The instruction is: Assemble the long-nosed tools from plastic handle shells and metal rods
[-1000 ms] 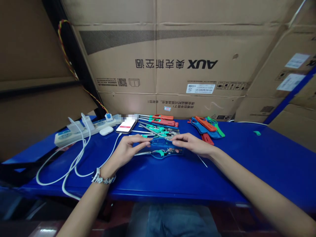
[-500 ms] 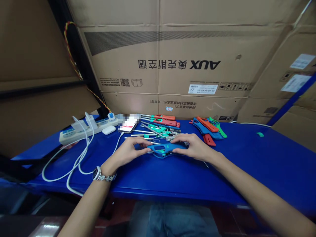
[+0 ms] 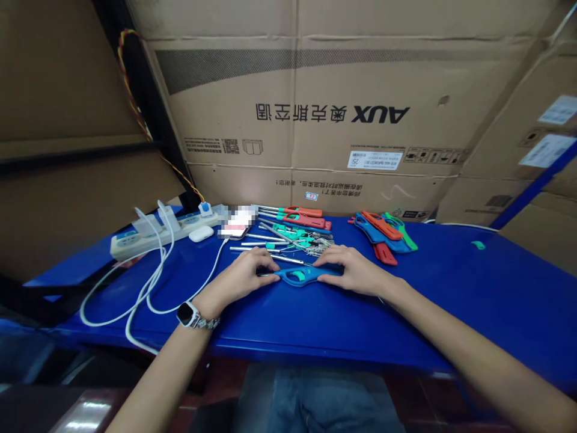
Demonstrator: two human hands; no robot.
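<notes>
A blue long-necked lighter (image 3: 312, 274) lies level between my hands, low over the front of the table. My left hand (image 3: 246, 273) pinches its neck end, where a bit of metal tube shows beside the fingers. Fingers and thumb of my right hand (image 3: 357, 270) close round the handle's other end and hide it. A green trigger (image 3: 297, 275) shows in the handle's opening. Just beyond the hands lie several metal lighter tubes (image 3: 288, 258), with green inner parts (image 3: 303, 240) and tangled thin wires. Red assembled-looking lighters (image 3: 306, 221) lie behind these.
Loose orange, blue, green and red handle shells (image 3: 383, 225) form a pile at the back right. A small green piece (image 3: 478, 245) lies farther right. On the left are a phone (image 3: 237, 225), a white earbud case (image 3: 201, 233), a power strip (image 3: 130, 240) and looping white cables (image 3: 153, 282). Cardboard (image 3: 315, 78) stands behind.
Earlier a gap along the lighter's lower side showed inner parts; now the blue halves look pressed together. Both hands keep their grip. The view has shifted slightly.
</notes>
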